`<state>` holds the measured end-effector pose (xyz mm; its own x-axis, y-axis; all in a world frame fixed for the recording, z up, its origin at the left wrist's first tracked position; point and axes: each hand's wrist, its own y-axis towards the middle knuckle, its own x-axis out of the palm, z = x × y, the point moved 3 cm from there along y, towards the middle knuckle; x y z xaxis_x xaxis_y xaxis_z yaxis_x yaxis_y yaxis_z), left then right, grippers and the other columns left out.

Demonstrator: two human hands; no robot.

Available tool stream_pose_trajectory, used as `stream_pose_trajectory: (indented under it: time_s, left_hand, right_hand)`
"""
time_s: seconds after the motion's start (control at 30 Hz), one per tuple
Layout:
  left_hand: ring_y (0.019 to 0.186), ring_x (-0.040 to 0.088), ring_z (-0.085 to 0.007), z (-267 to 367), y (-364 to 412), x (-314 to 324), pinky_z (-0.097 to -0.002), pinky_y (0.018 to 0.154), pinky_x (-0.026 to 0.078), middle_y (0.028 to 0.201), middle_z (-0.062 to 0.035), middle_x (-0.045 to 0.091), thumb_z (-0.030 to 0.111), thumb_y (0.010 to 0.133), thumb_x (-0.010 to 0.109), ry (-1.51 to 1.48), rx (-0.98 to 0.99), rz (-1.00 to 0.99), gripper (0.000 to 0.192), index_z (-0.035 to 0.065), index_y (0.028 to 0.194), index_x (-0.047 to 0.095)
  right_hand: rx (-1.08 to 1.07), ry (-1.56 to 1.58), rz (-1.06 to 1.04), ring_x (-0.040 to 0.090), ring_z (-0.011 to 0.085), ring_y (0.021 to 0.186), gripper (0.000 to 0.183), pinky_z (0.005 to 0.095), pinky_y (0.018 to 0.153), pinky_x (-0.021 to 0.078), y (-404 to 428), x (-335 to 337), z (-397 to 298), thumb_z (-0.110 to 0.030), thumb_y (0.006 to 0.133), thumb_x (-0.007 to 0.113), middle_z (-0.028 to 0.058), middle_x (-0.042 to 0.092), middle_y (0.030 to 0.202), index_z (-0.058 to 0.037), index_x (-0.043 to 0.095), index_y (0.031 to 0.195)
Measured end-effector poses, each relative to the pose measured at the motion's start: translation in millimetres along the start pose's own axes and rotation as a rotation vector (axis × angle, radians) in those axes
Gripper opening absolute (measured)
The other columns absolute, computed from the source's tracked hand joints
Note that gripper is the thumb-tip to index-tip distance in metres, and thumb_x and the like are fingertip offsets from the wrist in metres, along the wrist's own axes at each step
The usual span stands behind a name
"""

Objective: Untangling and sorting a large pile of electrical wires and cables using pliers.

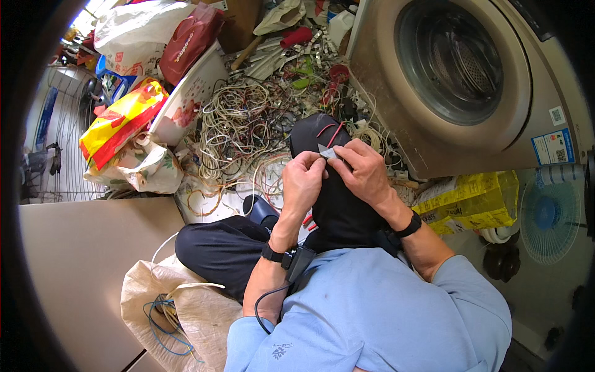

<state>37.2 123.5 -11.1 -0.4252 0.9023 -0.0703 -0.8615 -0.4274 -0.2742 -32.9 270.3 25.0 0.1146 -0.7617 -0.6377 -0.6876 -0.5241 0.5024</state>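
My right hand (365, 172) pinches a small grey, pointed metal blade (328, 152) above my raised knee. Close against it is my left hand (302, 183), its thumb and forefinger pressed together; whatever lies between them is hidden. A red wire (335, 135) runs over the black trouser knee (320, 126) down to the blade, and its lower end is out of sight behind the fingers. Under my left wrist, red handles (308, 222), perhaps of a hand tool, show in part.
Tangled wires (237, 121) and scrap cover the floor ahead. A washing machine (395, 116) stands at right, near a yellow bag (469, 204) and a fan (548, 214). At left are a white tub (179, 109) and bags; a woven sack (186, 307) holding wires sits by my left leg.
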Motion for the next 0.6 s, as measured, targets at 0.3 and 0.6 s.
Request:
stream_pose_trajectory:
  time_s: [0.3,0.6]
  left_hand:
    - [0.062,0.059,-0.0086,-2.8,-7.0,-1.5,-0.0270,0.057,0.047,0.070,-0.0040,0.069,0.010,0.094,0.066,0.006,0.059,0.035,0.016,-0.0045,0.094,0.073]
    - [0.060,0.058,-0.0082,-9.7,-28.1,-9.9,-0.0271,0.056,0.045,0.066,-0.0034,0.067,0.011,0.093,0.067,0.059,0.065,0.001,0.016,-0.0036,0.091,0.074]
  right_hand:
    - [-0.013,-0.034,-0.012,0.067,0.0315,0.080,0.022,0.0394,0.070,0.0549,-5.1,2.1,1.6,-0.012,0.085,0.080,0.0123,0.067,0.091,-0.0011,0.074,0.104]
    - [-0.033,-0.147,0.078,0.067,0.0310,0.081,0.026,0.0396,0.071,0.0556,-13.2,1.1,7.7,-0.014,0.084,0.081,0.0116,0.066,0.092,-0.0017,0.074,0.105]
